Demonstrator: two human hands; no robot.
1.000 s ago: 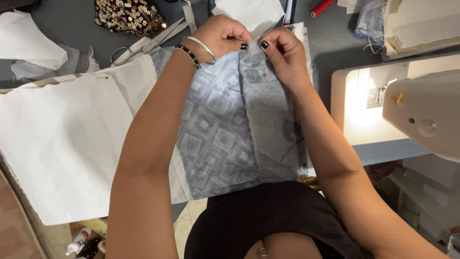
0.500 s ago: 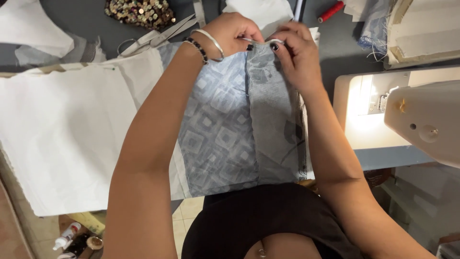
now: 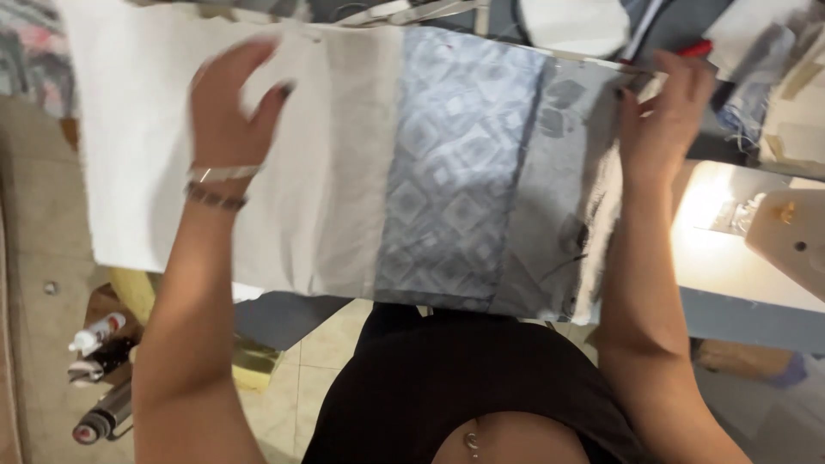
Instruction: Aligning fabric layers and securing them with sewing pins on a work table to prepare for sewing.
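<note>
fabric: patchwork panel point(image 3: 455, 172) spread flat across the table, sewn from a wide white section at the left, a blue-grey band printed with pale diamonds in the middle, and a plainer grey strip at the right with a frayed edge.
lower edge: hangs over the table front, just above the person's black top point(image 3: 464, 378).
left hand point(image 3: 228, 107): rests on the white section, fingers spread and curved, pinching nothing that shows; blurred; bracelets point(image 3: 215, 185) at the wrist.
right hand point(image 3: 662, 112): at the panel's far right corner, fingers bent over the grey edge; whether it pinches the cloth, cannot tell.
beside: white sewing machine point(image 3: 786, 236) with a lit bed at the right; scissors point(image 3: 412, 10) beyond the top edge; bottles point(image 3: 99, 378) on the floor at lower left.
</note>
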